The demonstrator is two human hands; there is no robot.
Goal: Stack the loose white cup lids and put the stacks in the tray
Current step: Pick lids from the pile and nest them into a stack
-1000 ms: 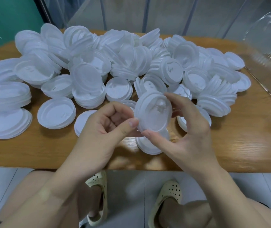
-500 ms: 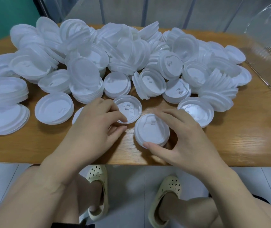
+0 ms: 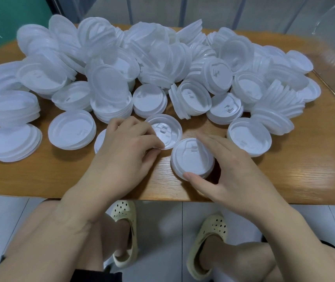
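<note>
The right hand (image 3: 229, 169), having set its short stack of white plastic cup lids (image 3: 192, 159) down, is cupping it; beside it, the left hand (image 3: 126, 153) is now pinching an upturned white plastic lid (image 3: 165, 133), the next addition.

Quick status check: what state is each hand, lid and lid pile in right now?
Left hand: pinching the rim of the upturned white plastic lid.
Right hand: gripping the small white lid stack on the wooden table.
Big white lid heap: unsorted.

Bare forearms, pale yellow perforated clogs (image 3: 125, 233), dark shorts (image 3: 99, 276).
</note>
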